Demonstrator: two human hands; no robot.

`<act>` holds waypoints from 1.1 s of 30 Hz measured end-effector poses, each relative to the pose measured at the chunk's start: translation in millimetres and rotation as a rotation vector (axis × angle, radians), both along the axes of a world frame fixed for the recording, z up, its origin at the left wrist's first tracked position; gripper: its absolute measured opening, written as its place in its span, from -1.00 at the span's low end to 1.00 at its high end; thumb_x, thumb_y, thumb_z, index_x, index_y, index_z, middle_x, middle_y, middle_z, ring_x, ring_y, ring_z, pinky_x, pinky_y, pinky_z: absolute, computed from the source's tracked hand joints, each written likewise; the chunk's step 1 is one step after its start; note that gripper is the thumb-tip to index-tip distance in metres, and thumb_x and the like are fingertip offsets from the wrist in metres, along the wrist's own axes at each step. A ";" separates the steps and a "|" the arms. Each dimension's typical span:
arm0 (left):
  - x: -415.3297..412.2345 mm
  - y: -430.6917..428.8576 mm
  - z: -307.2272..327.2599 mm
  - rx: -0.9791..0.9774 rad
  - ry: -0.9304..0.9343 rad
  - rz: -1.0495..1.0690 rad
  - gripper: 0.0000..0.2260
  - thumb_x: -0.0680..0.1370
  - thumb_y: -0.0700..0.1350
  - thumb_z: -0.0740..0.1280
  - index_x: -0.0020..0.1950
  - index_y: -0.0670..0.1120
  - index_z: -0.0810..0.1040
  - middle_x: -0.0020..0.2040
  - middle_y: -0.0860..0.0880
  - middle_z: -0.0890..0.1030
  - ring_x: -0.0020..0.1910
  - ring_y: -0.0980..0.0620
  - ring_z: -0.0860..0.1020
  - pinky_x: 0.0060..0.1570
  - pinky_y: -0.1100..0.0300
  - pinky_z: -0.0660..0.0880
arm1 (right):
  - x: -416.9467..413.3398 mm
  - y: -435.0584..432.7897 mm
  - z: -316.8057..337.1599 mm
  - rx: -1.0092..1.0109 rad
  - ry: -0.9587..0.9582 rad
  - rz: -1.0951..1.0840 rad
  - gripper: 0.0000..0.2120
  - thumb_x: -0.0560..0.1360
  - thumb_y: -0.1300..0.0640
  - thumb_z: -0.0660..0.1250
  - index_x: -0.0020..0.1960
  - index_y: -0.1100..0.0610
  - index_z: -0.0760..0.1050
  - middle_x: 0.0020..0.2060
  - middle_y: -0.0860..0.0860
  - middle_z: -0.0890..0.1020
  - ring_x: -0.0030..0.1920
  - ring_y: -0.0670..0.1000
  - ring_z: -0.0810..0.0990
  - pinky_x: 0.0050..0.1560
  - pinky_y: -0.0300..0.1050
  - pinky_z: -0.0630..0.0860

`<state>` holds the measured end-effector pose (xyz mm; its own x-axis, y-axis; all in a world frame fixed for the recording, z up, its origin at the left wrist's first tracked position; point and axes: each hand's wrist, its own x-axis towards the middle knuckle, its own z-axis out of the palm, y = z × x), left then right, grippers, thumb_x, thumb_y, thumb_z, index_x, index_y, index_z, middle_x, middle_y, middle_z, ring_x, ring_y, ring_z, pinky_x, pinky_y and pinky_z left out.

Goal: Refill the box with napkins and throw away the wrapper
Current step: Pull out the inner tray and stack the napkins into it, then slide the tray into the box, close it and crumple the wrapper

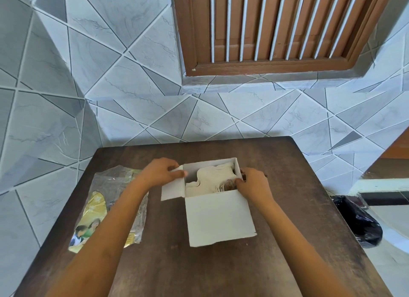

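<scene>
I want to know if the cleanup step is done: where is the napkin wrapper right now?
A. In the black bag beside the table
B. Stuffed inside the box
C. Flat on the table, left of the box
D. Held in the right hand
C: the wrapper lies flat on the table to the left of the box, not yet thrown away.

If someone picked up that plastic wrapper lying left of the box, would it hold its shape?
Probably not: the wrapper looks thin, crinkled and see-through, so it is likely floppy and very light. Its glossy film may feel slippery.
</scene>
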<state>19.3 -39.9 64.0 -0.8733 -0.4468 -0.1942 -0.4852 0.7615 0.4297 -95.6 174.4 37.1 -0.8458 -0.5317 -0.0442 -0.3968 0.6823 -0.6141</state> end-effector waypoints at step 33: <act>-4.4 20.0 -88.7 0.038 -0.120 -0.082 -0.24 0.28 0.18 0.47 0.41 0.24 0.21 0.56 0.01 -0.05 0.52 -0.08 -0.14 0.42 -0.24 0.04 | -32.7 19.2 -88.0 -0.139 0.017 0.019 -0.50 0.55 0.21 0.18 0.46 0.06 0.17 0.47 0.05 0.25 0.49 0.08 0.15 0.47 0.07 0.13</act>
<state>14.8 -19.9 -24.7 -0.8759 -0.3656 -0.3148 -0.4719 0.7847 0.4019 -128.3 193.6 -51.0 -0.8353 -0.5479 0.0449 -0.4200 0.5834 -0.6952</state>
